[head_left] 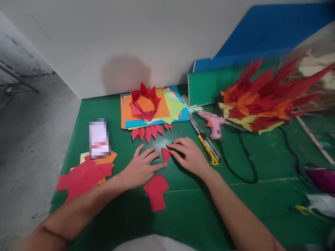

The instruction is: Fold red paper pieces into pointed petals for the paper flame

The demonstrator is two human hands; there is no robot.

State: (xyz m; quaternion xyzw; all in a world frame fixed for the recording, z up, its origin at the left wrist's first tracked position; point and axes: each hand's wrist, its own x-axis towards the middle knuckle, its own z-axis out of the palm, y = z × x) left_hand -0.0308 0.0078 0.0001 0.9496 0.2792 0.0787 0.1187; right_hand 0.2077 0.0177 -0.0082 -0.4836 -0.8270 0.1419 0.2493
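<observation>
A small folded piece of red paper (165, 154) lies on the green table between my hands. My left hand (142, 165) rests palm down with its fingers spread, its thumb touching the lower corner of that piece. The thumb and forefinger of my right hand (190, 155) close on the piece's right edge. Nearer to me lie several flat red paper squares (157, 191), overlapping one another. Just beyond my hands is a row of folded red paper petals (148, 133). Past them, a ring of red petals (146, 113) stands on stacked coloured sheets (166, 104).
Right of my hands lie a yellow utility knife (206, 143) and a pink glue gun (215, 124) with a black cord. A large red and orange paper flower (264, 101) stands behind. On the left, a blurred-out phone-like object (99, 138) overlaps loose red and orange papers (86, 174).
</observation>
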